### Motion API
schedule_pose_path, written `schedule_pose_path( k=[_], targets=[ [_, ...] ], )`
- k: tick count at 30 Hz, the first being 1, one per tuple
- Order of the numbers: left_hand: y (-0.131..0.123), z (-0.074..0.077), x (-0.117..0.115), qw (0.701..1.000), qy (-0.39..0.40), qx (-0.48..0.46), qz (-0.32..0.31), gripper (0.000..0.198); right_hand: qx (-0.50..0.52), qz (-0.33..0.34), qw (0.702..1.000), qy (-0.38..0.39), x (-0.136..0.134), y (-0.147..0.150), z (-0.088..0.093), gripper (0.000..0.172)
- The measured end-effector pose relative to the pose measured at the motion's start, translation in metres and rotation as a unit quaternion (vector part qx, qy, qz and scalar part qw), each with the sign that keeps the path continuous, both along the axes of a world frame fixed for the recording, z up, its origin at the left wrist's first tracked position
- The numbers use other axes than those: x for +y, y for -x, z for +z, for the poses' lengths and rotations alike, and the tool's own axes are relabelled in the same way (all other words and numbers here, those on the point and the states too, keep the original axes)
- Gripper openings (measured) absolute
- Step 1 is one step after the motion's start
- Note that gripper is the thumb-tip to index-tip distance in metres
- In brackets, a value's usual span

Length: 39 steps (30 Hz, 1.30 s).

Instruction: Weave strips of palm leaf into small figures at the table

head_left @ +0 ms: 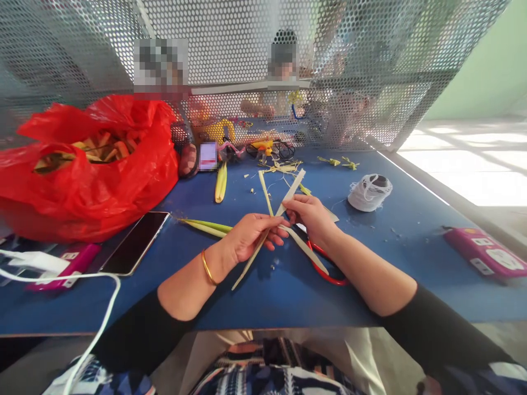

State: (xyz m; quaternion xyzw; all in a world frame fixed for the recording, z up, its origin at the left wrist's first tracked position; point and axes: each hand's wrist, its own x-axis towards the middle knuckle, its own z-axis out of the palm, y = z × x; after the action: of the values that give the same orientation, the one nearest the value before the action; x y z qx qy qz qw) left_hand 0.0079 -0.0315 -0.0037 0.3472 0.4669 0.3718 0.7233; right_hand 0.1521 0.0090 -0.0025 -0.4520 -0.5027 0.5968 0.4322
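Two pale leaf strips point(295, 185) cross in an X shape between my hands above the blue table. My left hand point(256, 233), with a gold bangle at its wrist, pinches them at the crossing. Close against it, my right hand point(308, 215) grips the strip that points up and right. The strips' lower ends hang down to both sides. Partly hidden under my right forearm lie red-handled scissors point(329, 274). A green-yellow husk piece point(208, 227) rests beside my left wrist, and another husk piece point(221, 182) lies farther back.
A red plastic bag point(152, 181) of husks fills the left, beside a phone point(138, 241) and white cable point(113, 307). A white thread spool point(369, 192) stands right, a magenta case point(486, 252) beyond. A perforated metal screen point(230, 49) closes off the back, with people behind it.
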Motion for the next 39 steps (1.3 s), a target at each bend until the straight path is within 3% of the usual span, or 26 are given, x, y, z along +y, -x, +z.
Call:
schedule_pose_path(
  k=[3, 9, 15, 16, 18, 20, 22, 25, 27, 30, 32, 34, 36, 39],
  targets=[
    [0.002, 0.0, 0.002, 1.0, 0.011, -0.006, 0.022, 0.022, 0.014, -0.005, 1.0, 0.01, 0.0, 0.001, -0.001, 0.021],
    [0.003, -0.001, 0.003, 0.999, 0.024, -0.034, 0.032, 0.026, 0.03, -0.031, 0.997, -0.057, 0.002, 0.001, 0.0, 0.023],
    [0.001, 0.0, 0.001, 0.999, 0.017, -0.015, 0.029, 0.015, -0.054, -0.015, 0.998, 0.008, 0.01, -0.001, -0.008, 0.022],
    [0.0, 0.001, 0.001, 0.999, 0.015, -0.015, 0.044, 0.014, -0.079, -0.028, 0.996, -0.008, 0.01, -0.001, -0.007, 0.021],
    [0.0, 0.003, 0.001, 0.995, 0.01, -0.016, 0.097, 0.012, -0.136, -0.099, 0.979, -0.115, 0.005, -0.002, -0.002, 0.016],
    [-0.001, 0.005, 0.002, 0.986, -0.006, -0.018, 0.168, 0.011, -0.19, -0.149, 0.937, -0.252, -0.005, -0.001, 0.003, 0.017],
    [-0.001, 0.005, 0.003, 0.972, -0.034, -0.031, 0.232, 0.011, -0.242, -0.075, 0.921, -0.295, -0.017, 0.002, 0.004, 0.027],
    [-0.004, 0.004, 0.004, 0.957, -0.059, -0.06, 0.278, 0.012, -0.26, 0.091, 0.941, -0.198, -0.031, 0.012, -0.005, 0.029],
    [-0.006, 0.001, 0.004, 0.952, -0.061, -0.07, 0.291, 0.011, -0.179, 0.153, 0.964, -0.127, -0.034, 0.019, -0.014, 0.022],
    [-0.01, -0.003, 0.003, 0.95, -0.071, -0.066, 0.297, 0.012, -0.063, 0.164, 0.984, 0.014, -0.035, 0.027, -0.021, 0.017],
    [-0.011, -0.005, 0.003, 0.953, -0.077, -0.056, 0.288, 0.012, -0.03, 0.156, 0.98, 0.117, -0.036, 0.028, -0.018, 0.017],
    [-0.01, -0.005, 0.002, 0.957, -0.081, -0.042, 0.277, 0.012, -0.006, 0.164, 0.971, 0.172, -0.037, 0.027, -0.012, 0.015],
    [-0.007, -0.003, 0.003, 0.957, -0.093, -0.015, 0.273, 0.013, -0.01, 0.156, 0.976, 0.151, -0.035, 0.023, -0.006, 0.013],
    [0.0, 0.003, 0.004, 0.952, -0.109, 0.018, 0.286, 0.013, -0.138, 0.096, 0.986, -0.014, -0.025, 0.014, -0.003, 0.017]
  ],
)
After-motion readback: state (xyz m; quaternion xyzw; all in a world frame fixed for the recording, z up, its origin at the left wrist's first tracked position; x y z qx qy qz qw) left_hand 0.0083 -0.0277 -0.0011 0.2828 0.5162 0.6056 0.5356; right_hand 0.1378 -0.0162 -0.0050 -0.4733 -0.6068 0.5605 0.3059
